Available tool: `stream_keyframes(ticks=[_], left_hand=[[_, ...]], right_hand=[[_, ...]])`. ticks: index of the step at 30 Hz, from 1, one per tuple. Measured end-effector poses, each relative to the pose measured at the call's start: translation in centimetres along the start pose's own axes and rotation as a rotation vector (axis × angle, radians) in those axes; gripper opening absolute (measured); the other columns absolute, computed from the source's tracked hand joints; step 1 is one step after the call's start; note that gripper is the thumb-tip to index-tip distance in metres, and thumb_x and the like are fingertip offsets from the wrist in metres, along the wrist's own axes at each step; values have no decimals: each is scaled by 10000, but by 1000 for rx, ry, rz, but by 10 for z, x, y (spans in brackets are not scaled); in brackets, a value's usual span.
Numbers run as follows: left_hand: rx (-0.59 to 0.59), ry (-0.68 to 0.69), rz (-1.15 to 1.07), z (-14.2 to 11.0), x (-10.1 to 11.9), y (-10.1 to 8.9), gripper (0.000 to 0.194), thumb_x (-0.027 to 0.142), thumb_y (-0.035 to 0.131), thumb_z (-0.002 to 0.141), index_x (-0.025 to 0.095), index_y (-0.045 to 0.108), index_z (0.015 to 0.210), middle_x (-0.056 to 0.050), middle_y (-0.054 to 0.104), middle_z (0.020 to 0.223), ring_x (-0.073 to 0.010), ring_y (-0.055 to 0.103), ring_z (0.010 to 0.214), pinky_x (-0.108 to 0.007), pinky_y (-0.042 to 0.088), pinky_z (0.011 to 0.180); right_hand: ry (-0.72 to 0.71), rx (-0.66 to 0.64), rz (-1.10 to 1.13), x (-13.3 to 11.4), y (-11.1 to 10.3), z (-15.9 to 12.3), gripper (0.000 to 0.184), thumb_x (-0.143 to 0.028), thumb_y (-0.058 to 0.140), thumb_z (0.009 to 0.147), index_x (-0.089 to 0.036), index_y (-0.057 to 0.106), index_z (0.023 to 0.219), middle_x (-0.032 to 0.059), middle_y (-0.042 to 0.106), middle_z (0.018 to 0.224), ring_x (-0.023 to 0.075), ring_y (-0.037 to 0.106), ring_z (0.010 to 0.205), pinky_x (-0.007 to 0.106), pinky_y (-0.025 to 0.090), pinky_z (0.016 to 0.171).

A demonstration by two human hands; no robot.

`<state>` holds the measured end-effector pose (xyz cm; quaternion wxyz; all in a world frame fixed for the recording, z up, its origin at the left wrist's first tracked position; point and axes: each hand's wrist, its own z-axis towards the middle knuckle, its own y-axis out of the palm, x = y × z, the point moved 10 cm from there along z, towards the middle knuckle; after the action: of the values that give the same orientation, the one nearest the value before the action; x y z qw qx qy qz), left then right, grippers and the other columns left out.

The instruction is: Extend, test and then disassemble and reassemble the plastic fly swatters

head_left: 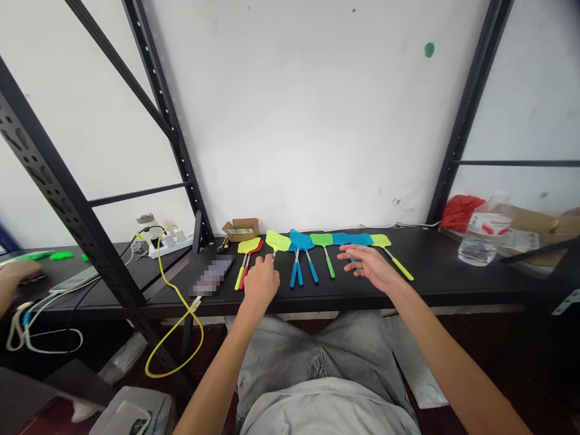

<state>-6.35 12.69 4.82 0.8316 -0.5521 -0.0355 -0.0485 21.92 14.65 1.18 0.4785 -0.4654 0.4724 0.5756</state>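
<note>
A row of small fly swatters lies along the black shelf. My left hand (263,279) is closed round the handle of a yellow fly swatter (278,241), whose head points toward the wall. My right hand (368,264) is open, fingers apart, over the handles of blue swatters (360,239); whether it touches them I cannot tell. Left of my left hand lie another yellow swatter (249,245) and a red one (245,277). Between my hands are several blue-handled swatters (302,240) and a green one (322,240). A yellow swatter with a lime handle (401,267) lies beside my right wrist.
A phone (212,275) with a yellow cable (170,284) lies at the left, near a small cardboard box (243,229). Black metal posts (170,121) frame the shelf. A water bottle (486,232) stands at the right. Another person's hand (16,275) is at far left.
</note>
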Motion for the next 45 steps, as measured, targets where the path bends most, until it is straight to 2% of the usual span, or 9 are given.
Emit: stream_keyframes(ticks=[7,12,17,23,26,29,34,40,45], left_hand=[[50,7,-142,3,-4,-5,427,161,425,855,199,531,1267,-120,586,1090,-253,634,848,-327,453,696],[20,273,-511,-14,44,-9,405,164,408,877,235,526,1258,-40,574,907,-179,589,802,-270,441,714],[-63,442,-797,-37,88,-11,418,189,384,899,233,497,1299,-31,589,931,-140,544,716,-249,433,681],[-155,402,-928,-42,100,-1,383,199,380,901,213,512,1260,7,569,805,-113,462,593,-224,352,577],[-168,397,-950,-43,102,2,261,336,391,945,197,586,1048,27,528,700,-116,446,587,-223,322,558],[-207,402,-1009,-46,106,6,336,425,370,959,179,578,863,26,485,631,-113,433,572,-217,315,541],[-410,342,-1283,-51,115,26,386,504,334,956,179,510,844,73,371,511,-83,347,413,-195,271,429],[-598,270,-1458,-52,121,40,403,553,365,929,181,489,835,69,416,485,-74,320,375,-189,275,396],[-425,363,-1209,-51,116,18,397,515,354,944,184,521,804,57,415,488,-92,365,407,-214,280,451]], right_hand=[[34,-45,-22,4,14,-1,266,-377,676,834,-211,697,1040,117,706,1086,150,672,690,188,466,482],[55,-78,-22,8,29,-4,329,-449,651,847,-197,707,1050,130,704,1088,144,664,672,187,463,471],[36,-171,85,8,55,-9,377,-518,643,838,-214,712,1051,117,698,1100,134,655,655,187,457,458],[-43,-135,243,8,59,-6,290,-471,730,777,-202,731,888,50,677,848,97,600,598,172,393,437],[-77,-124,252,7,62,-5,292,-468,734,775,-186,727,851,44,658,845,90,564,603,179,375,449],[-100,-64,309,6,61,-6,278,-449,754,757,-180,717,817,36,651,858,89,541,625,187,360,462],[-86,-10,414,8,60,-6,291,-459,788,707,-196,675,761,15,650,837,98,524,614,218,338,461],[-99,-9,399,8,56,-4,301,-472,796,691,-213,664,771,21,657,856,117,533,635,228,358,467],[-126,37,401,-1,44,-4,292,-472,796,690,-225,662,771,22,655,852,126,543,659,224,372,469]])
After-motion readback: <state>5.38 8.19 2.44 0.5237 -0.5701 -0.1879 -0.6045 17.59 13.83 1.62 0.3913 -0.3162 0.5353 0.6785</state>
